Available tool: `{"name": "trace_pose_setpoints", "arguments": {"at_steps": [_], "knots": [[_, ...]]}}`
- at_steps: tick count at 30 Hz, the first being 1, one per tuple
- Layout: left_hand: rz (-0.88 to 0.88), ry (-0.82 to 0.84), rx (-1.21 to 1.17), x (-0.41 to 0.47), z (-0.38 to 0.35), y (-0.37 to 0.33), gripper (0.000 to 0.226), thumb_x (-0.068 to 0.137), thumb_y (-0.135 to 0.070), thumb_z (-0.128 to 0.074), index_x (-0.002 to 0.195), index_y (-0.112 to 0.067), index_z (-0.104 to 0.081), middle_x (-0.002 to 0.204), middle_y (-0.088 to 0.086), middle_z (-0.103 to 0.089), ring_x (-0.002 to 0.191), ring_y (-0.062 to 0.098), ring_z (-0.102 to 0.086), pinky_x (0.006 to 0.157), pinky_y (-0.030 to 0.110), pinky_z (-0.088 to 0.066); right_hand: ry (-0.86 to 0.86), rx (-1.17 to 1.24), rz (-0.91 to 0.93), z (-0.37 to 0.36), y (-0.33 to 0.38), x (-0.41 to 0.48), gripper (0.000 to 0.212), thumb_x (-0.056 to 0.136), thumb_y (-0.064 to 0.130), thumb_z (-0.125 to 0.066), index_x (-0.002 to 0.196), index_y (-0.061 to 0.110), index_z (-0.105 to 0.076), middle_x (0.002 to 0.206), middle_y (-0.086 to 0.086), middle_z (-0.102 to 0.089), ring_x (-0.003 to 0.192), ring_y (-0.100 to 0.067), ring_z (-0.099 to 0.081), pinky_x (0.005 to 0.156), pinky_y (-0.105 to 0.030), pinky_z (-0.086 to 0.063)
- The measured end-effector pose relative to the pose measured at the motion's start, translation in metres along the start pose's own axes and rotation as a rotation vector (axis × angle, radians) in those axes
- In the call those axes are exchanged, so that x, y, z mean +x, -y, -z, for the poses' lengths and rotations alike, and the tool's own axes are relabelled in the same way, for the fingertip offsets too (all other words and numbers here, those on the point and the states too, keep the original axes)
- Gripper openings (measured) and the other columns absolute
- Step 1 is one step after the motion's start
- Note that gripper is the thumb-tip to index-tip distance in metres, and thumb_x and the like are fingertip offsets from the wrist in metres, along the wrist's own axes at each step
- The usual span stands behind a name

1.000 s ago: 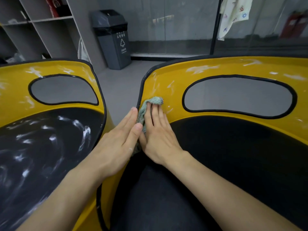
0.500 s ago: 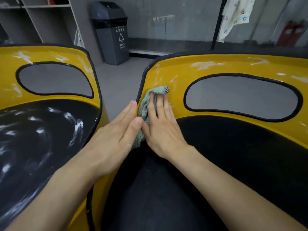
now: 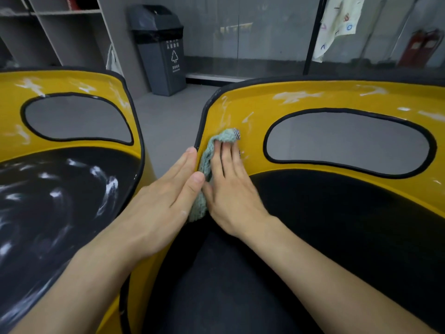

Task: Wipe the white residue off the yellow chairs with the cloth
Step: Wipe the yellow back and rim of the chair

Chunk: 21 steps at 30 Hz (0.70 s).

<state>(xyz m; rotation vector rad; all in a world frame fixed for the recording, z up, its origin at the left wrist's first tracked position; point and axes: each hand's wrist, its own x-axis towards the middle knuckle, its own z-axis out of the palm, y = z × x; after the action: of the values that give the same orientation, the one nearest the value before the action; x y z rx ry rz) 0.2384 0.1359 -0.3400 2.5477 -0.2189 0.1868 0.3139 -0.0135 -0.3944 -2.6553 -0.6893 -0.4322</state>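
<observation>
Head view, the only view. Item one, our landmark: the black-trimmed oval opening in the back of the right-hand glossy yellow moulded chair; we place everything from it. Item two: a pale green knitted cloth, bunched, lying against the yellow shell just left of the opening, its lower end trailing toward the black seat pad below the opening. Item three: our right hand, laid flat on the cloth, fingers straight and close together, pressing it to the shell and not curled round it. Item four: our left hand, farther left of the opening, fingers straight and together along the chair's black edge trim, thumb touching the cloth; it grips nothing. Item five: white residue, smeared above the opening and in thin streaks just above the cloth. Item six: a second yellow chair, well left of the opening, streaked white on back and black seat, not yet wiped by our reckoning. Item seven: a dark grey lidded bin, far up and left of the opening. Handling note, our judgement: the cloth looks light, limp and soft, best taken with a flat palm over its middle. The shell looks hard and slick, so the cloth may slide out unless a fold sits under the fingertips.
</observation>
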Motion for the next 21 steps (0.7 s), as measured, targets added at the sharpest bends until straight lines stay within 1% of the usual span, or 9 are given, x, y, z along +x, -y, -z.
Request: {"name": "trace_pose_setpoints", "arguments": {"at_steps": [3, 5, 10, 12, 14, 16, 17, 18, 21], "knots": [[0.005, -0.002, -0.009, -0.001, 0.000, -0.002, 0.065, 0.093, -0.076, -0.008, 0.154, -0.052, -0.005, 0.154, -0.044, 0.000, 0.137, -0.027, 0.001, 0.111, 0.009, -0.005, 0.191, 0.028, -0.056, -0.014, 0.004, -0.016, 0.076, 0.105, 0.046, -0.024, 0.155, 0.004, 0.015, 0.164, -0.014, 0.017, 0.150, -0.026, 0.022, 0.124, -0.042, -0.002], [0.010, 0.008, -0.008, -0.002, 0.001, -0.004, 0.063, 0.096, -0.071, -0.011, 0.155, -0.050, -0.006, 0.156, -0.041, -0.001, 0.137, -0.027, 0.002, 0.112, 0.010, -0.004, 0.211, 0.061, -0.079, -0.008, 0.008, -0.014, 0.077, 0.105, 0.045, -0.025, 0.154, 0.003, 0.017, 0.164, -0.014, 0.017, 0.150, -0.027, 0.020, 0.124, -0.043, 0.001], [0.020, 0.007, 0.000, -0.002, 0.001, -0.005, 0.065, 0.096, -0.069, -0.011, 0.156, -0.045, -0.008, 0.157, -0.037, -0.001, 0.138, -0.026, 0.001, 0.112, 0.008, -0.004, -0.093, 0.037, -0.010, 0.021, 0.007, 0.015, 0.075, 0.105, 0.038, -0.031, 0.155, 0.004, 0.012, 0.164, -0.016, 0.014, 0.151, -0.028, 0.016, 0.124, -0.042, 0.005], [0.018, 0.004, -0.001, -0.001, 0.001, -0.005, 0.065, 0.096, -0.068, -0.012, 0.156, -0.045, -0.007, 0.158, -0.037, -0.001, 0.139, -0.025, 0.000, 0.111, 0.008, -0.004, -0.108, 0.025, 0.000, 0.017, 0.004, 0.012, 0.074, 0.105, 0.039, -0.031, 0.156, 0.007, 0.012, 0.165, -0.013, 0.013, 0.151, -0.026, 0.016, 0.124, -0.042, 0.003], [0.010, 0.003, -0.003, 0.000, 0.001, -0.004, 0.062, 0.097, -0.070, -0.012, 0.155, -0.048, -0.006, 0.157, -0.038, -0.001, 0.139, -0.024, -0.001, 0.112, 0.010, -0.006, 0.016, 0.065, -0.016, 0.003, 0.004, -0.005, 0.073, 0.106, 0.041, -0.029, 0.157, 0.008, 0.011, 0.165, -0.011, 0.013, 0.152, -0.023, 0.016, 0.124, -0.043, -0.001], [0.002, -0.001, -0.008, -0.001, 0.001, -0.003, 0.066, 0.093, -0.074, -0.011, 0.154, -0.051, -0.005, 0.156, -0.040, -0.001, 0.138, -0.025, -0.001, 0.113, 0.011, -0.007, 0.158, 0.082, -0.043, -0.007, 0.002, -0.021, 0.070, 0.106, 0.044, -0.025, 0.157, 0.009, 0.009, 0.166, -0.010, 0.011, 0.152, -0.021, 0.014, 0.124, -0.044, -0.003], [0.001, -0.002, -0.011, -0.001, 0.001, -0.003, 0.068, 0.091, -0.074, -0.010, 0.154, -0.051, -0.005, 0.156, -0.040, -0.001, 0.138, -0.025, -0.001, 0.113, 0.011, -0.007, 0.178, 0.082, -0.049, -0.007, 0.001, -0.023, 0.070, 0.106, 0.045, -0.024, 0.157, 0.010, 0.008, 0.166, -0.009, 0.010, 0.152, -0.021, 0.014, 0.124, -0.044, -0.003], [0.002, 0.000, -0.011, -0.002, 0.001, -0.002, 0.069, 0.090, -0.074, -0.010, 0.155, -0.050, -0.006, 0.157, -0.040, -0.001, 0.138, -0.026, 0.000, 0.112, 0.011, -0.006, 0.153, 0.083, -0.046, -0.002, 0.001, -0.019, 0.069, 0.106, 0.044, -0.024, 0.157, 0.010, 0.008, 0.166, -0.009, 0.009, 0.152, -0.021, 0.014, 0.124, -0.045, -0.003], [0.002, -0.004, -0.015, -0.002, -0.001, -0.002, 0.073, 0.088, -0.075, -0.008, 0.156, -0.047, -0.008, 0.157, -0.038, -0.001, 0.137, -0.027, 0.001, 0.111, 0.008, -0.004, -0.086, 0.066, 0.005, 0.024, 0.002, 0.012, 0.069, 0.106, 0.040, -0.027, 0.157, 0.009, 0.007, 0.166, -0.012, 0.008, 0.152, -0.024, 0.012, 0.124, -0.043, 0.002]]}}
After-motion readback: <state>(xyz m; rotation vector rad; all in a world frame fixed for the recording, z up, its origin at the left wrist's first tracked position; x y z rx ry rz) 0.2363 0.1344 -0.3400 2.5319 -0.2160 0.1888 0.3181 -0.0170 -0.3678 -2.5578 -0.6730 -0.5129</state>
